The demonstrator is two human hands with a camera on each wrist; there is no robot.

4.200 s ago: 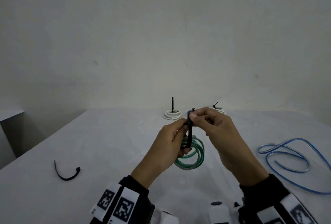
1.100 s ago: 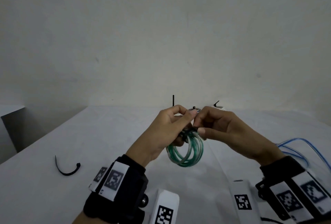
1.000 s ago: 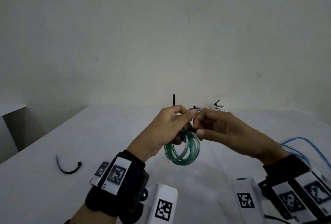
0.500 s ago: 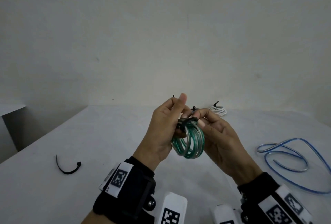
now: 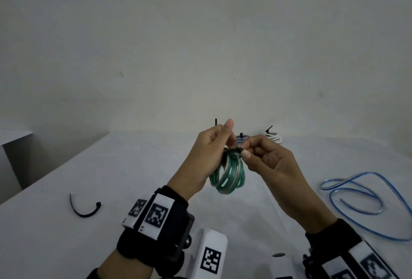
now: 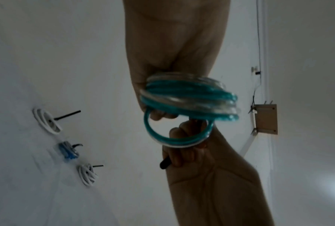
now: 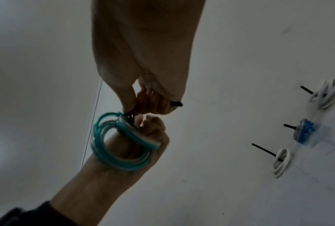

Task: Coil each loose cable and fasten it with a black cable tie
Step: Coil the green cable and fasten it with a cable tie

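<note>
The white table (image 5: 111, 167) carries a loose blue cable (image 5: 356, 191) near right, a spare black cable tie (image 5: 83, 209) near left, and three tied coils at the far edge. Above its middle, the left hand (image 5: 205, 158) grips the green coil (image 5: 228, 177) at its top while the right hand (image 5: 265, 160) pinches the black tie (image 5: 233, 151) wrapped there, its tail poking past the fingers. The coil looks light, springy and glossy, likely to slip or unwind, so hold it where the turns bunch under the tie, and pull the tail from close to the head
</note>
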